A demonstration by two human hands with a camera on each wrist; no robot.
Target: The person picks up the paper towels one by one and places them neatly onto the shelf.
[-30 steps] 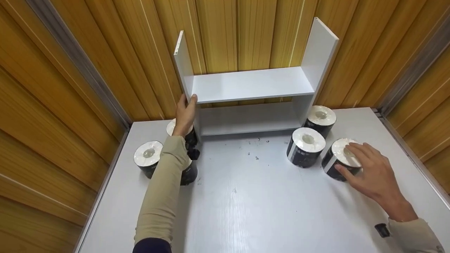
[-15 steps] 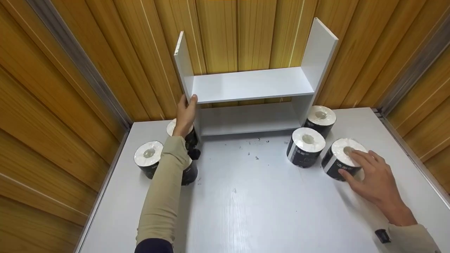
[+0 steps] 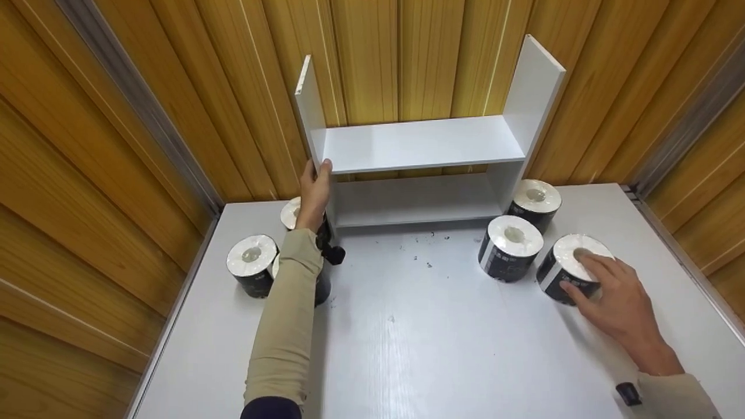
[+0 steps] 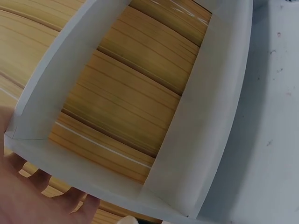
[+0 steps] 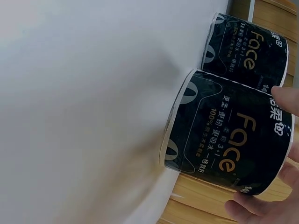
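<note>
The right hand [image 3: 620, 305] has slid back a little, fingers bent wide round a roll [image 3: 563, 265] at middle right. The left hand [image 3: 314, 195] grips the shelf [image 3: 422, 144], upper middle; neither thing seems moved.

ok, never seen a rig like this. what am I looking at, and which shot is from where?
No machine here: just a person's two bare hands. The head camera looks down over everything; each wrist camera shows its own hand's work up close. On the white table stand a white shelf and six black-wrapped rolls, three on each side; the left arm partly hides two. The left hand grips the shelf's left side panel. The right hand is at the rightmost roll; I can't tell whether it's firmly gripped.
</note>
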